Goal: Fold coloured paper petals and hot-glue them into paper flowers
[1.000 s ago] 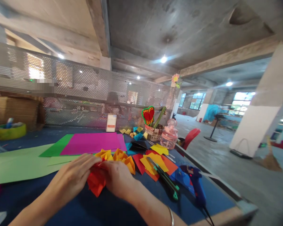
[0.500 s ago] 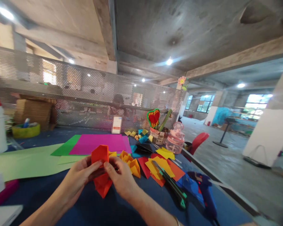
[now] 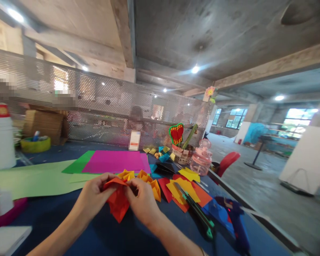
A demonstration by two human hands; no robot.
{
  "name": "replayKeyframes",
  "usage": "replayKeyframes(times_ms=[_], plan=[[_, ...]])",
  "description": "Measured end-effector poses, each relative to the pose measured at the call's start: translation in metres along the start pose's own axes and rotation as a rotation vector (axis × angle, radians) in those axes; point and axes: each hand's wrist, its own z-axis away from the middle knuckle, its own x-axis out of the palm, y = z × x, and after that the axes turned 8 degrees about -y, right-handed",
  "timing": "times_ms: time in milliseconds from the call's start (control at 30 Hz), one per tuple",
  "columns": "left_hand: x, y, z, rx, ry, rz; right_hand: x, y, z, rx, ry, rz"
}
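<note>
Between my two hands is a folded piece of orange paper (image 3: 118, 203), its lower end narrowing to a point above the table. My left hand (image 3: 100, 190) pinches its upper left edge, and my right hand (image 3: 142, 197) grips the upper right edge, thumbs towards me. Just beyond the fingers lie folded yellow paper pieces (image 3: 155, 190), partly hidden by my right hand. To the right, loose yellow paper sheets (image 3: 190, 190) overlap red and orange ones, with a green-and-black utility knife (image 3: 197, 209) resting across them.
A blue glue gun (image 3: 236, 220) lies near the table's right edge. Magenta paper (image 3: 112, 161) and light green paper (image 3: 40, 177) spread behind my hands. A pink clear jar (image 3: 201, 160) and a woven basket (image 3: 181, 155) stand at the back right. A white bottle (image 3: 0, 140) is far left.
The orange paper's upper flap, upright before, now tilts down flat between my fingers. Both hands still hold it. The view has shifted slightly left.
</note>
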Motion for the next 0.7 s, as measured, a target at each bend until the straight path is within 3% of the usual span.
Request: replayKeyframes(times_ms=[167,300,500,700], plan=[[0.001,0.003,0.002,-0.064,0.039,0.122,0.001,0.0,-0.002,0.075,-0.091,-0.215],[0.002,0.0,0.002,-0.099,-0.006,0.192,0.001,0.002,-0.003,0.156,-0.123,-0.313],[-0.003,0.0,0.001,-0.163,0.016,0.325,0.001,0.002,0.0,0.034,-0.06,-0.17],[-0.012,0.006,0.0,-0.301,-0.028,0.567,-0.004,-0.006,0.006,-0.274,0.044,0.15]])
